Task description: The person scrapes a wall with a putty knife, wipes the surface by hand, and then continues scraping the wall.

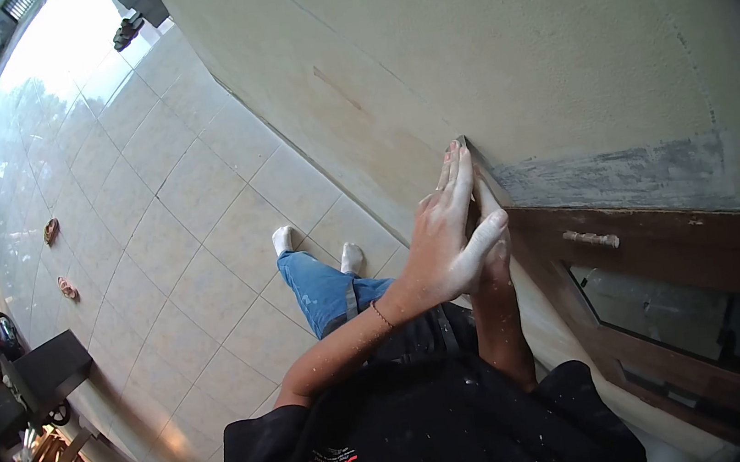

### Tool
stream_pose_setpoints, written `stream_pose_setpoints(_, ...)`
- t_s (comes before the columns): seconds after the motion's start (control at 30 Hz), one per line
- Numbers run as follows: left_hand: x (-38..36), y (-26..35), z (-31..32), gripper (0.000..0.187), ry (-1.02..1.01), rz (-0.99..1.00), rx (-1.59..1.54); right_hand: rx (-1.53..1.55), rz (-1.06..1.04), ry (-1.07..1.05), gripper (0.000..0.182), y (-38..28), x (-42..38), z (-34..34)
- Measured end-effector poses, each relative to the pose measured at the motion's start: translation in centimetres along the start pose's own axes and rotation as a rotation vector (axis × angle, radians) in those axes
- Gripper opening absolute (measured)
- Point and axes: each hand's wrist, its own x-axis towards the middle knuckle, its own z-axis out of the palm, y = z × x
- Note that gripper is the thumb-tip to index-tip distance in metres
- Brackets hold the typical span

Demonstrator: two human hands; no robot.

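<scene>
1. Grip: left hand (441,241) overlaps right hand (497,269); whether either clenches the flat piece (461,140) at their fingertips, I cannot tell.
2. Wall (550,43): mostly without grey, seemingly unfinished.
3. Grey band (613,178), right: covered, patchy.
4. Brown streak (340,89), far left: uncovered.

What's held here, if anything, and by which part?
A grey edge peeks past the left hand at the wall; with the right hand beneath, what it belongs to and any hold cannot be told.
</scene>
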Motion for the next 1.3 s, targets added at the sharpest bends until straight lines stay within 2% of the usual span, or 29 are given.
stream_pose_setpoints(0.13, 2.0, -0.8, -1.8, 0.076, 0.066, -0.038, -0.039, 0.068, 0.009, 0.017, 0.037, 0.6, 2.2, 2.9)
stream_pose_setpoints(0.33, 0.4, 0.3, -1.4, 0.081, -0.086, -0.019, -0.019, 0.032, 0.017, 0.018, 0.038, -0.4, 1.2, 2.1)
stream_pose_setpoints(0.47, 3.1, -1.2, -3.9, 0.085, -0.014, -0.046, -0.047, 0.007, 0.009, 0.050, 0.038, 0.5, 3.1, 4.5)
stream_pose_setpoints(0.73, 2.8, -0.6, -4.6, 0.087, -0.148, -0.067, -0.093, 0.001, 0.028, 0.100, 0.040, -0.8, 2.4, 4.4)
stream_pose_setpoints(0.93, 5.9, -1.7, -8.4, 0.089, -0.094, -0.102, -0.073, -0.020, 0.010, 0.134, 0.040, 0.4, 4.3, 7.9)
stream_pose_setpoints(1.1, 4.0, -1.5, -7.4, 0.092, -0.254, -0.043, -0.130, -0.012, 0.036, 0.159, 0.041, -0.9, 2.7, 6.9)
stream_pose_setpoints(1.3, 6.3, -2.2, -9.8, 0.092, -0.204, -0.095, -0.045, 0.023, 0.004, 0.166, 0.042, -0.5, 4.6, 9.3)
